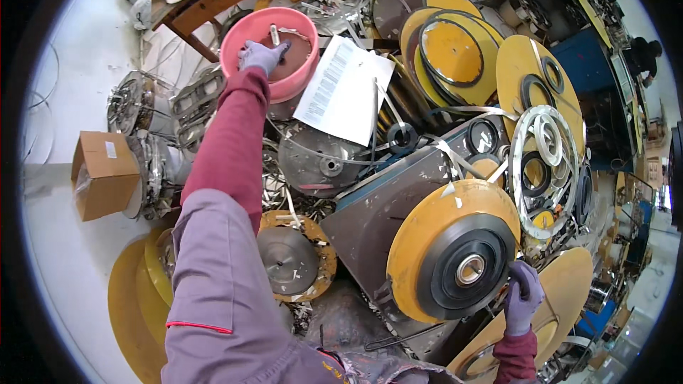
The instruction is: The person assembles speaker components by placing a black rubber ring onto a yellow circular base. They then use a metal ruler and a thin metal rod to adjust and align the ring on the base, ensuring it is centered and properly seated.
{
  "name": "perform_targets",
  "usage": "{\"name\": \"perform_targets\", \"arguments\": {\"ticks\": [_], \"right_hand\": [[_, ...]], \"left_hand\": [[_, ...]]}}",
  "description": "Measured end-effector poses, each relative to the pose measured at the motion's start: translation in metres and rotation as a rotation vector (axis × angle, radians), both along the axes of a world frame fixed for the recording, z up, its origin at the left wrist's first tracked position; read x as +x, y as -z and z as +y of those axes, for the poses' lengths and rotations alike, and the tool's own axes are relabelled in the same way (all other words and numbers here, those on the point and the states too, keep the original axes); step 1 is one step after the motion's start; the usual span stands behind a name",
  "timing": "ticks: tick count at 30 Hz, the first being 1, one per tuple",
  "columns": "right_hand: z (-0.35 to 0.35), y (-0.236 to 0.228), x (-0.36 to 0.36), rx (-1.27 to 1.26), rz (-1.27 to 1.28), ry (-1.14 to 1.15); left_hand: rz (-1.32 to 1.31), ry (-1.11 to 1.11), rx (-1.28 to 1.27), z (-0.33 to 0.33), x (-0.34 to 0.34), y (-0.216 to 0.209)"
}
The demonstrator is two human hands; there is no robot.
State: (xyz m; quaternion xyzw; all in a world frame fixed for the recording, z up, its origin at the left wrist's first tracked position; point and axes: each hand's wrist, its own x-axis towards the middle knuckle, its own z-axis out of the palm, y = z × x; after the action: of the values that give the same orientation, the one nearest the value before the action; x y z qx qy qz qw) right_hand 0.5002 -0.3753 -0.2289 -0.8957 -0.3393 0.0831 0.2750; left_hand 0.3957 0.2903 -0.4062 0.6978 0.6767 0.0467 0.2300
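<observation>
The yellow disc (409, 242) with a black coil (445, 291) wound around its pale hub (470, 269) lies tilted in front of the person, and serves here as the landmark. Nearest, at its right edge, is the right hand (525, 297), in a lilac glove; its fingers are bent beside the coil, but whether they touch it or pinch anything I cannot tell. Below that hand, to the near right of the landmark, lean more yellow sheets (573, 277).

Left of the landmark sits a smaller yellow plate (324, 243) with a grey disc (286, 259) on it (scraps of white strip lie around its rim). A dark panel (356, 231) runs just behind the landmark and out past its left side. Beyond the landmark on the right stands a large white ring (521, 171) with smaller rings within its outline.

Farther off, beyond the landmark to the left, printed paper sheets (338, 92) lie just beside a pink basin (302, 82). The left hand (262, 57), also gloved, reaches into this basin over brown material (293, 65), fingers partly spread; I cannot tell whether it grips anything. Farther beyond the landmark, yellow discs (452, 50) overlap in a stack.
</observation>
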Motion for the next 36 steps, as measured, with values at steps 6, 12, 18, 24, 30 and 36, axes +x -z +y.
{"name": "perform_targets", "arguments": {"ticks": [6,12,18,24,30,36], "right_hand": [[0.005,-0.005,-0.001,-0.054,-0.021,-0.022],[0.005,0.001,0.006,-0.028,0.017,-0.021],[0.043,-0.006,0.025,-0.010,-0.009,-0.235],[0.107,-0.030,0.035,-0.035,-0.098,-0.471],[0.237,-0.025,0.043,-0.008,-0.158,-0.765],[0.463,0.069,0.009,0.223,-0.186,-1.058]], "left_hand": [[0.035,-0.053,-0.068,0.021,0.002,0.034],[-0.200,-0.001,-0.165,0.104,-0.039,0.073],[-0.442,0.220,-0.124,0.120,-0.048,0.049],[-0.295,0.046,0.129,0.135,-0.094,-0.011],[-0.439,-0.054,0.379,0.056,-0.095,-0.086],[-0.738,-0.209,0.544,0.016,-0.113,-0.069]]}}
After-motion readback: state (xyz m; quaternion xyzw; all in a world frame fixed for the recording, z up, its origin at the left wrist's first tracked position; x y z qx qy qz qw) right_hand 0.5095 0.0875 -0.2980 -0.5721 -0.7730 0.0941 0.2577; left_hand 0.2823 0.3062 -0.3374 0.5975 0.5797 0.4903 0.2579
